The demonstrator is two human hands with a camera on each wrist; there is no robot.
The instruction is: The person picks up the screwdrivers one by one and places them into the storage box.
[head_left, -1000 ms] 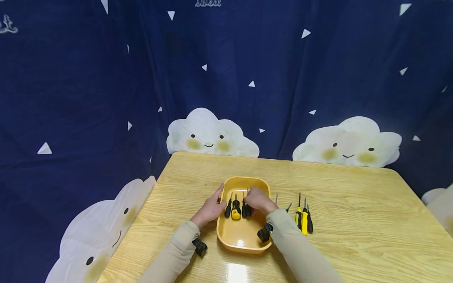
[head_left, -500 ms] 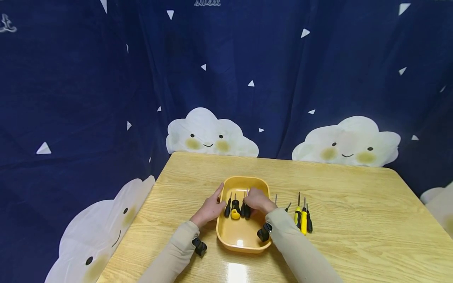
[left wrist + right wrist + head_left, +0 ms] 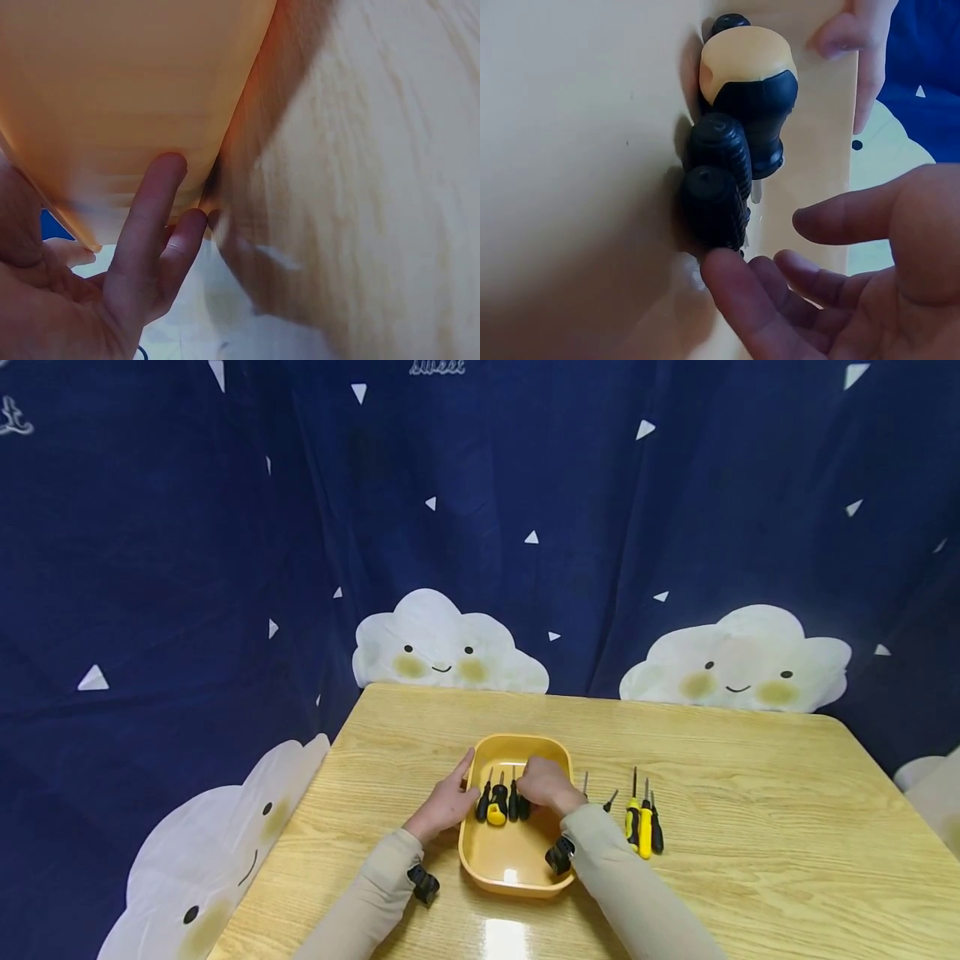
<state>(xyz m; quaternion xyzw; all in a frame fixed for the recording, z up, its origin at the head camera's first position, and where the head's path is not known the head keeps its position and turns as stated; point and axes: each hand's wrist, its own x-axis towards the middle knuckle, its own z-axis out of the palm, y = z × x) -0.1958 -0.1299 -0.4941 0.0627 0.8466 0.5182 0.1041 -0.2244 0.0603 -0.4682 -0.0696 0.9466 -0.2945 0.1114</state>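
Note:
An orange-yellow plastic bin (image 3: 517,888) holds a row of screwdrivers. A stubby black-and-yellow screwdriver (image 3: 497,807) lies between a slim black screwdriver (image 3: 482,806) and two black ones (image 3: 513,806) on its right. My left hand (image 3: 445,803) grips the bin's left side, thumb over the rim, fingers on the outer wall (image 3: 142,82). Inside the bin, my right hand (image 3: 547,783) is at the rightmost black screwdriver (image 3: 711,206). One fingertip touches the end of its handle, while thumb and other fingers are spread apart. The hand hides this screwdriver's shaft in the head view.
On the wooden table (image 3: 750,793), right of the bin, lie two yellow-and-black screwdrivers (image 3: 646,831) and a black screwdriver (image 3: 657,835). Further shafts (image 3: 611,800) show past the right sleeve, their handles hidden. A dark blue cloud-print curtain (image 3: 480,527) hangs behind the table.
The right hand has shifted slightly within the bin and now covers the rightmost screwdriver's shaft. The black screwdrivers and the stubby one have moved a little. The left hand stays put.

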